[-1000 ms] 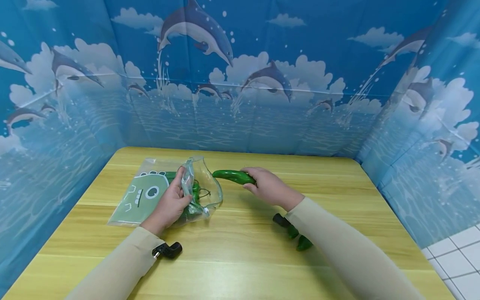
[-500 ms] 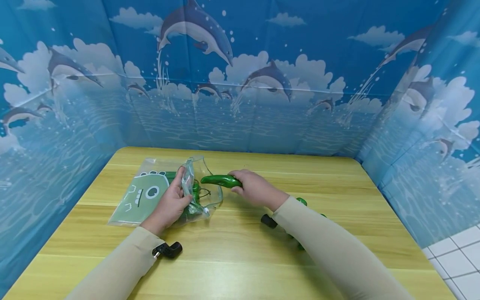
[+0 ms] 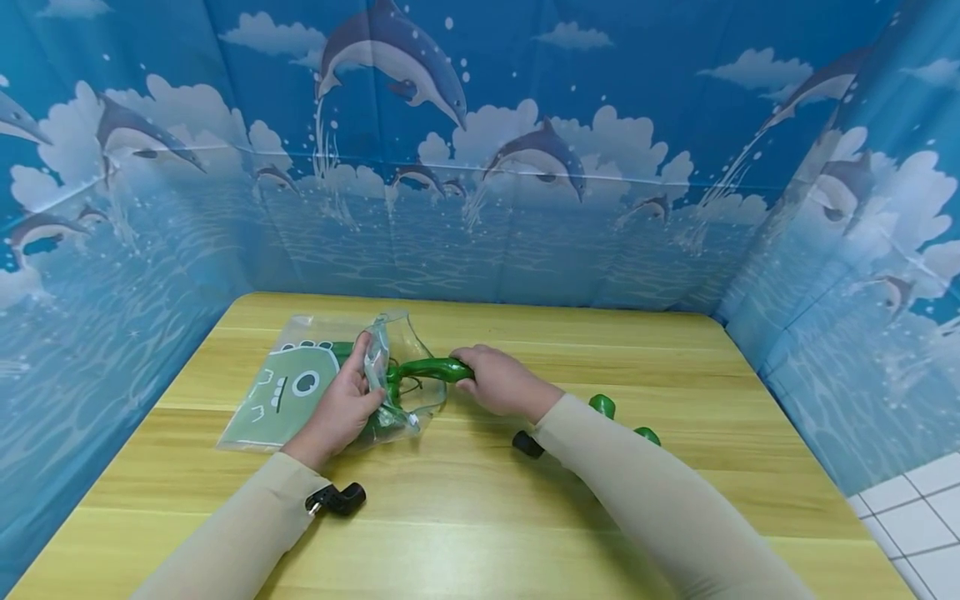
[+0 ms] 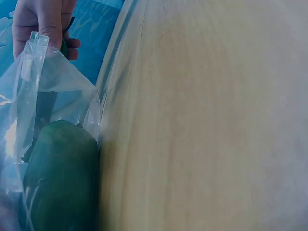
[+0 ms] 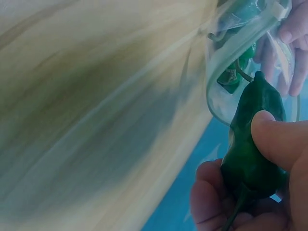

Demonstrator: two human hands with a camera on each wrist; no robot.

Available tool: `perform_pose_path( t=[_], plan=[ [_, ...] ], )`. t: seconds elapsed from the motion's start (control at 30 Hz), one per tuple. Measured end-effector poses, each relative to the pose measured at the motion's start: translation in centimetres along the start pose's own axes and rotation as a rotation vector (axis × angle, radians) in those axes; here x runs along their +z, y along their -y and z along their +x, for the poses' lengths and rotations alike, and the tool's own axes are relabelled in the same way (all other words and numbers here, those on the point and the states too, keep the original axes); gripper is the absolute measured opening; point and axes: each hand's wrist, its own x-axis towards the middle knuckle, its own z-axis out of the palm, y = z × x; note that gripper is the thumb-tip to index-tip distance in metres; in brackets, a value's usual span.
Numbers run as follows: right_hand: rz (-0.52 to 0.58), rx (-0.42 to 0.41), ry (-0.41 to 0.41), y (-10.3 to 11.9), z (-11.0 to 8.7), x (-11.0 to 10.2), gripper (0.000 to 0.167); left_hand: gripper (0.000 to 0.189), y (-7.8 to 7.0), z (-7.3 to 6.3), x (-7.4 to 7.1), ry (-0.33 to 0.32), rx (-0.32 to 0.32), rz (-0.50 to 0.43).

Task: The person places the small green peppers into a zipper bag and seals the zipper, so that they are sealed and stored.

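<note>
A clear zip bag (image 3: 258, 429) with a green cartoon print lies on the left of the table, its mouth facing right. My left hand (image 3: 341, 412) grips the bag's edge and keeps the mouth spread. Inside it, green peppers (image 5: 245, 55) with thin stems show through the plastic. My right hand (image 3: 504, 383) pinches a long green pepper (image 5: 255, 139) between thumb and fingers near its stem end. The tip of that pepper points left, in the bag's mouth. Part of the bag's contents is hidden behind the left hand and the print.
Two more green peppers (image 3: 602, 406) peek out beyond the right sleeve, which hides part of that area. The wooden table (image 3: 420, 542) ends at a blue dolphin curtain (image 3: 495, 242) behind and at the sides. Black wrist devices (image 3: 345, 500) sit at both cuffs.
My right hand has moved left with the long pepper, bringing its tip into the bag's mouth. The left hand and the bag have stayed nearly still.
</note>
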Motion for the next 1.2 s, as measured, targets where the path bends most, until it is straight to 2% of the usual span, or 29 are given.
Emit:
perform_pose_path(
  t=[0.5, 0.87, 1.2],
  plan=[
    [-0.051, 0.009, 0.039, 0.4, 0.8, 1.3, 0.051, 0.097, -0.1, 0.1, 0.1, -0.004, -0.008, 0.014],
    [-0.038, 0.0, 0.046, 0.7, 0.7, 1.0, 0.052, 0.097, -0.1, 0.0, 0.1, -0.006, -0.001, 0.02],
    [-0.099, -0.013, 0.068, 1.9, 1.1, 1.0, 0.057, 0.097, -0.1, -0.1, 0.1, -0.003, 0.004, 0.032]
  ],
)
